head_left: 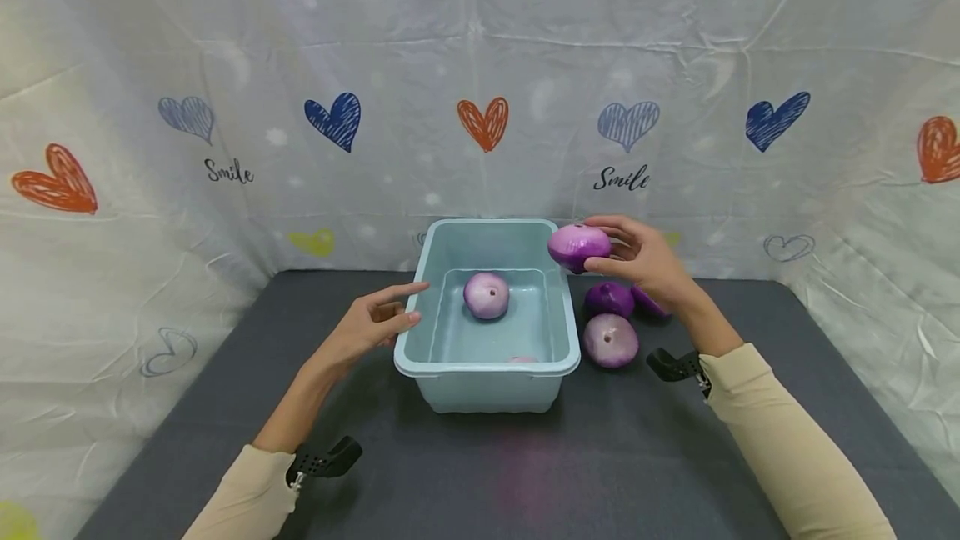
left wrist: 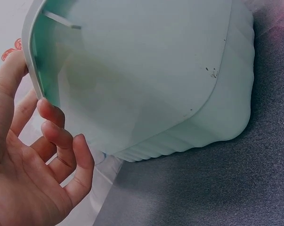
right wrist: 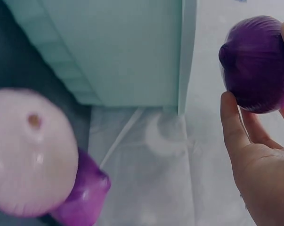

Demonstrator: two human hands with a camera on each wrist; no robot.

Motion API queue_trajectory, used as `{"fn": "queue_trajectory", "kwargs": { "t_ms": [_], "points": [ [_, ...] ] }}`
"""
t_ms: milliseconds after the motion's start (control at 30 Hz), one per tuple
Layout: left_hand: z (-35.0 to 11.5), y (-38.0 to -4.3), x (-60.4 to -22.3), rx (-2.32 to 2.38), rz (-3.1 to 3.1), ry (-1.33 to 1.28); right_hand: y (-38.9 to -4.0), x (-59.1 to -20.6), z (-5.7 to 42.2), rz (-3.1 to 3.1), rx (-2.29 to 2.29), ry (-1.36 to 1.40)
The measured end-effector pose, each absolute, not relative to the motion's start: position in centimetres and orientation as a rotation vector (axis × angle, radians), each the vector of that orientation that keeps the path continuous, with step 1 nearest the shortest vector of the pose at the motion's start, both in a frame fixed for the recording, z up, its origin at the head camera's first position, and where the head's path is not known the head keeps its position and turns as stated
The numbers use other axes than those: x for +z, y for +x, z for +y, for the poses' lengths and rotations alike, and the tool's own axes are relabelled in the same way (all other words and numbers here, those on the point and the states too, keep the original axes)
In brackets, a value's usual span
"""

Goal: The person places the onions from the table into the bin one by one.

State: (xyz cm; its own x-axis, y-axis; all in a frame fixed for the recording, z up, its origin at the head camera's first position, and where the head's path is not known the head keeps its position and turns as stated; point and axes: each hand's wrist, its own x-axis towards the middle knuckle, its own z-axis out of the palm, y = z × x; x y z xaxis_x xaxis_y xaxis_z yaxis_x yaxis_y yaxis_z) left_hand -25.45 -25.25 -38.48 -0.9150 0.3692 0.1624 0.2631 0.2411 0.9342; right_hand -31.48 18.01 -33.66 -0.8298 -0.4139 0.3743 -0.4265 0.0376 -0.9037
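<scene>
A glossy purple onion (head_left: 578, 247) is held up near the far right corner of a light blue plastic basin (head_left: 487, 369). My right hand (head_left: 637, 261) grips this onion (right wrist: 257, 66) between thumb and fingers, above the rim's height. On the basin's left rim lie the index finger and thumb of my left hand (head_left: 378, 319), the other fingers curled against the outer wall. Inside the basin sits a pale purple onion (head_left: 487, 296); part of another onion (head_left: 522, 359) shows behind the near wall, mostly hidden.
Right of the basin, a pale onion (head_left: 611, 342), a dark purple onion (head_left: 609, 300) and a partly hidden purple piece (head_left: 650, 303) lie close together on the dark grey tabletop (head_left: 487, 473). A white cloth (head_left: 405, 182) printed with hearts hangs behind the table.
</scene>
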Motion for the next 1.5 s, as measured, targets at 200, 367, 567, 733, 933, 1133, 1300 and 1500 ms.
{"fn": "queue_trajectory", "kwargs": {
  "t_ms": [200,367,567,733,933,1133,1300,1500],
  "points": [
    [-25.2,-25.4,-38.4,1.774,2.414,0.599,-31.6,-33.1,16.1,-2.246,1.984,0.993],
    [-25.1,-25.4,-38.3,1.774,2.411,0.587,-31.9,-32.8,14.6,-2.252,1.963,1.062],
    [-25.0,-25.5,-38.3,1.767,2.413,0.591,-32.0,-32.7,13.4,-2.262,1.947,1.131],
    [-24.9,-25.6,-38.4,1.763,2.425,0.59,-32.1,-32.9,12.9,-2.262,1.981,1.185],
    [-24.9,-25.5,-38.4,1.765,2.425,0.576,-31.9,-33.2,13.6,-2.211,2.07,1.213],
    [-25.0,-25.4,-38.2,1.765,2.422,0.589,-31.7,-33.6,15.3,-2.238,2.076,1.11],
    [-25.2,-25.4,-38.4,1.764,2.418,0.594,-31.9,-34.4,17.1,-2.263,2.058,1.075],
    [-25.3,-25.3,-38.5,1.77,2.416,0.593,-31.8,-35.3,19.6,-2.32,2.015,0.999]
  ]
}}
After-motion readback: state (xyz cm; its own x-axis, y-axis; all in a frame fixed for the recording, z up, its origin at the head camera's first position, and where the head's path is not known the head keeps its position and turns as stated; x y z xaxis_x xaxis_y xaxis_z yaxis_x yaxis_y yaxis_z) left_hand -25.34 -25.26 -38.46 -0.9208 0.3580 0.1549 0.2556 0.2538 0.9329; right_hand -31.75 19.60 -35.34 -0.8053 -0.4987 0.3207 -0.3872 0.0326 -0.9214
